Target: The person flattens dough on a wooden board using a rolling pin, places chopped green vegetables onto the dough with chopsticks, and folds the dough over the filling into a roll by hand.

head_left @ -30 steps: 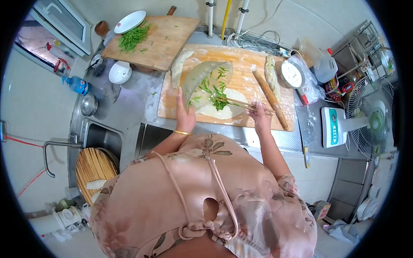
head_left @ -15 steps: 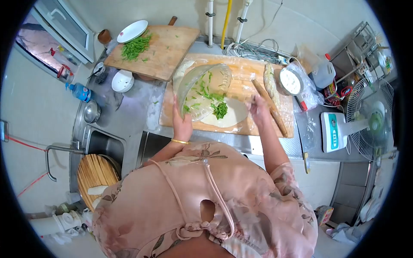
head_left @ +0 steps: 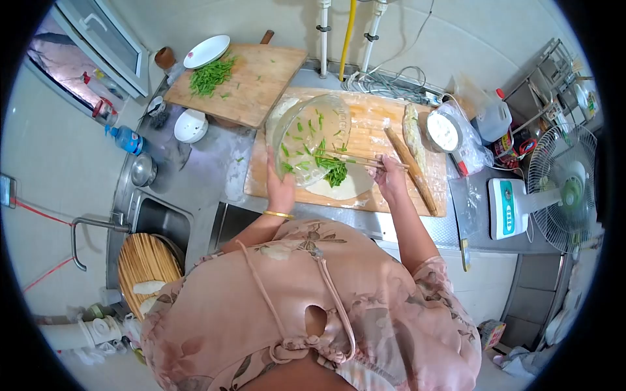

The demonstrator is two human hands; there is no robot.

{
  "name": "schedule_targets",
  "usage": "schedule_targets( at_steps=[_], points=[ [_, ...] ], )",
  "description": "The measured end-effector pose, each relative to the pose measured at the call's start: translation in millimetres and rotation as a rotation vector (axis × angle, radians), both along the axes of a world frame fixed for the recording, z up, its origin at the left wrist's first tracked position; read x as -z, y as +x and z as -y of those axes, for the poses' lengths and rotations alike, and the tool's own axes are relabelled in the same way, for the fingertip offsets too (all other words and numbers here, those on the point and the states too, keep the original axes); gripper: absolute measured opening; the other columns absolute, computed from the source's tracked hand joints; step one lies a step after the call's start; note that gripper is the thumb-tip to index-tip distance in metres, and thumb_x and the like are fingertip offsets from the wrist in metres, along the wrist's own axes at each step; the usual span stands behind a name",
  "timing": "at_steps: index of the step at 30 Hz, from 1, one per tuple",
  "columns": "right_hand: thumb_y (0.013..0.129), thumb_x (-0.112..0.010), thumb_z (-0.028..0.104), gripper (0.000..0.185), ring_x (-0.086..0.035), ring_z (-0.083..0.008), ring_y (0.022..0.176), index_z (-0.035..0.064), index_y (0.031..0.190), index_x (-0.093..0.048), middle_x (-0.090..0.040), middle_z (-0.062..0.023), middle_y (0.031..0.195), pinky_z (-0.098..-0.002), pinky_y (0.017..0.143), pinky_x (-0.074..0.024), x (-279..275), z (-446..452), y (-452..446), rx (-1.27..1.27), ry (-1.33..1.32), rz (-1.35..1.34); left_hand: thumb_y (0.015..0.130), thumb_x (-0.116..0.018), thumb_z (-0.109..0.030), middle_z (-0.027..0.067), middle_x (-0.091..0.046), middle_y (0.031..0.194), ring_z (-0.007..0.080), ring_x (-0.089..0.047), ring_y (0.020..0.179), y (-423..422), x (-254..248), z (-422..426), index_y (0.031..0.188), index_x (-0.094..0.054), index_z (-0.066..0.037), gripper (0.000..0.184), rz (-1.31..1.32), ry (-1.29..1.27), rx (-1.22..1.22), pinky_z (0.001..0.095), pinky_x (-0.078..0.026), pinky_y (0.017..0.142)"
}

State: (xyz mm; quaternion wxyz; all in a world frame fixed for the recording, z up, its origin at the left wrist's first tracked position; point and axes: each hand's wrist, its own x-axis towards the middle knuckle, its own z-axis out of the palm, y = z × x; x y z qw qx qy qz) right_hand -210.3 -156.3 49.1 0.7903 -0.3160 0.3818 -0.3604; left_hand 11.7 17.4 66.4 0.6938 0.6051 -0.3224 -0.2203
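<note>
The left hand [head_left: 281, 191], fingers partly hidden, grips a tipped clear bowl [head_left: 295, 124]. The right hand [head_left: 392, 179] pinches chopsticks [head_left: 360, 158], fingers nearly closed, by chopped greens [head_left: 336, 174] on flat dough [head_left: 355, 185]. Small, soft pushes should spill less.

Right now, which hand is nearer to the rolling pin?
Right. The right hand holds the chopsticks just beside the rolling pin; the left hand grips the tilted bowl, farther to the left.

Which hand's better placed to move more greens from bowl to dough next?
Right hand, probably: it holds chopsticks reaching toward the chopped greens in the tilted glass bowl; the left hand is occupied supporting it.
</note>
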Motion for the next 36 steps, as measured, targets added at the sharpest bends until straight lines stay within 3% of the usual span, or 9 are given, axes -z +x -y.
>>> schedule_targets(
  at_steps=[4,7,12,16,21,27,31,35,36],
  points=[
    [0.098,-0.048,0.027,0.027,-0.064,-0.0291,0.091,0.0038,0.111,-0.050,-0.058,-0.0149,0.108,-0.0344,0.073,-0.0538,-38.6,-2.2,24.6,0.035,-0.076,0.261,0.072,-0.039,0.012,0.0159,-0.036,0.143,0.0234,-0.036,0.131,-2.8,-3.5,-3.6,0.145,-0.022,0.001,0.076,-0.002,0.054,0.016,0.0313,-0.028,0.108],
    [0.097,-0.050,0.028,0.025,-0.064,-0.0271,0.088,0.0050,0.108,-0.051,-0.059,-0.0126,0.104,-0.0328,0.072,-0.0541,-37.5,-4.3,41.1,0.066,0.034,0.302,0.072,-0.040,0.011,0.0158,-0.036,0.142,0.0232,-0.036,0.131,-7.1,-4.8,-2.7,0.145,-0.021,0.001,0.076,-0.085,0.041,0.058,0.0318,-0.028,0.108],
    [0.098,-0.047,0.024,0.025,-0.064,-0.0248,0.082,0.0005,0.105,-0.052,-0.061,-0.0135,0.096,-0.0314,0.069,-0.0544,7.5,-20.4,5.3,0.029,0.047,0.018,0.072,-0.041,0.010,0.0155,-0.036,0.141,0.0231,-0.037,0.129,3.7,6.0,-5.5,0.146,-0.020,0.001,0.077,0.056,0.076,0.044,0.0318,-0.029,0.108],
    [0.097,-0.050,0.023,0.020,-0.064,-0.0219,0.082,0.0041,0.101,-0.056,-0.062,-0.0098,0.096,-0.0334,0.070,-0.0549,-52.5,-23.1,34.0,-0.104,-0.026,0.230,0.071,-0.040,0.009,0.0154,-0.036,0.142,0.0233,-0.037,0.129,3.4,-4.2,-6.0,0.146,-0.019,0.001,0.078,0.001,0.038,0.085,0.0315,-0.029,0.107],
    [0.096,-0.052,0.024,0.019,-0.065,-0.0185,0.080,0.0066,0.101,-0.057,-0.064,-0.0086,0.094,-0.0302,0.068,-0.0538,-27.1,0.4,18.9,-0.184,-0.070,-0.046,0.071,-0.040,0.008,0.0155,-0.036,0.142,0.0227,-0.038,0.128,-0.5,-10.6,-7.6,0.147,-0.017,0.001,0.079,-0.099,0.027,0.103,0.0316,-0.030,0.107],
    [0.096,-0.053,0.023,0.020,-0.066,-0.0169,0.077,0.0052,0.100,-0.060,-0.066,-0.0077,0.090,-0.0276,0.061,-0.0522,-74.8,-20.1,35.5,-0.251,-0.126,0.006,0.071,-0.039,0.008,0.0154,-0.035,0.142,0.0230,-0.038,0.129,-1.7,-9.5,-10.1,0.147,-0.016,0.000,0.080,-0.065,0.031,0.137,0.0323,-0.030,0.107],
    [0.094,-0.055,0.022,0.020,-0.065,-0.0152,0.075,0.0040,0.100,-0.062,-0.066,-0.0075,0.086,-0.0257,0.058,-0.0490,-70.5,-0.7,16.5,-0.215,-0.203,-0.296,0.072,-0.039,0.007,0.0157,-0.035,0.142,0.0233,-0.037,0.129,2.3,-4.2,-10.8,0.147,-0.015,0.000,0.080,-0.018,0.035,0.136,0.0325,-0.029,0.108],
    [0.092,-0.058,0.021,0.020,-0.065,-0.0141,0.068,0.0022,0.099,-0.062,-0.067,-0.0069,0.084,-0.0247,0.056,-0.0467,-93.7,-17.0,26.4,-0.362,-0.287,-0.161,0.072,-0.040,0.006,0.0163,-0.034,0.143,0.0236,-0.036,0.130,-3.6,-4.5,-10.1,0.147,-0.016,0.001,0.078,-0.036,0.029,0.138,0.0324,-0.028,0.108],
    [0.092,-0.059,0.021,0.021,-0.067,-0.0140,0.071,0.0018,0.100,-0.062,-0.067,-0.0072,0.085,-0.0244,0.056,-0.0465,-101.2,-22.9,33.8,-0.380,-0.337,-0.243,0.072,-0.040,0.006,0.0164,-0.034,0.143,0.0237,-0.036,0.130,-3.3,-3.7,-9.1,0.147,-0.016,0.001,0.078,-0.025,0.032,0.135,0.0324,-0.028,0.109]
  ],
)
